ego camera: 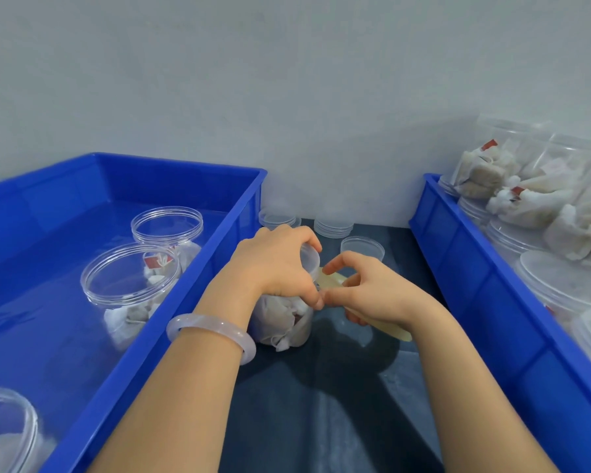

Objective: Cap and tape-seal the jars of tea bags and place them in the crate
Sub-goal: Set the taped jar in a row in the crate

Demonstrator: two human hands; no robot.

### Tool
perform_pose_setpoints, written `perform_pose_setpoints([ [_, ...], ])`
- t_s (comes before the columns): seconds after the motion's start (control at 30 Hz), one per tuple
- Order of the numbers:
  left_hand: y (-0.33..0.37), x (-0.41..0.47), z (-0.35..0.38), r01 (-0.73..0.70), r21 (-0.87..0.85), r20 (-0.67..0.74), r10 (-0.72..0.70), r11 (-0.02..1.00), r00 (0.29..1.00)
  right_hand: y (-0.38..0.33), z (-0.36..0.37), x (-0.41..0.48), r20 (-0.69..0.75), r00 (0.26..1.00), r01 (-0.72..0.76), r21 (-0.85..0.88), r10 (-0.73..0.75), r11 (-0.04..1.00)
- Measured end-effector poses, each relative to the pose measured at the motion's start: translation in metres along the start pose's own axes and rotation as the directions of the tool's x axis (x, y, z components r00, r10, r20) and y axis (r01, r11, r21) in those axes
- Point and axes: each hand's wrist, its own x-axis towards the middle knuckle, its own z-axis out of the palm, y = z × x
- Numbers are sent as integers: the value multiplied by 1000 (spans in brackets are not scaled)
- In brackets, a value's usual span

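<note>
Both hands meet over one jar (284, 322) at the centre of the frame. The left hand (277, 264) comes down from above, its fingers curled round the translucent lid (310, 259) on the jar's top, gripping it. The right hand (372, 291) sits just to the right, its fingers curled round a yellowish tape roll (391, 328); its fingertips touch the left thumb at the jar's side, just under the lid. How much tape lies on the jar cannot be told, as the hands cover that part.

That jar stands upright on the dark table (321, 404), long axis vertical and lid end pointing up, with white tea bags packed against its clear wall. A pale bracelet (212, 332) circles the left wrist.

Behind the hands, near the grey wall, lie loose clear lids (333, 227), one just beside the right hand's knuckles.

At the left of the frame a blue crate (219, 233) holds clear jars of tea bags (130, 288), all upright: two near its right wall and one cut off at the lower left corner. At the right edge a second blue crate (475, 268) holds more clear containers and heaped tea bags (543, 206), rising above its rim.
</note>
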Motion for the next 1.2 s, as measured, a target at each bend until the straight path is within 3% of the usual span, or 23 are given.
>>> perform_pose_setpoints([
  [0.3, 0, 1, -1, 3, -15, 26, -3, 1000, 1000, -4, -12, -4, -74, 996, 35, -144, -46, 989],
  [0.47, 12, 7, 10, 90, -14, -133, -91, 996, 987, -10, -8, -1, -179, 980, 24, -295, -81, 955],
  [0.63, 18, 11, 11, 129, -62, -155, -138, 990, 978, -11, -6, -3, -193, 970, 64, -393, -151, 917],
  [0.8, 19, 13, 8, 137, -88, -123, -147, 987, 981, -13, -5, -4, -231, 972, -29, -333, -52, 942],
  [1.03, 26, 17, 9, 143, -48, -113, -148, 989, 982, -8, -8, -3, -162, 985, -69, -28, 63, 997],
  [1.2, 24, 21, 8, 82, -32, -91, -84, 996, 992, -7, -6, -1, -209, 978, -26, -181, -13, 983],
])
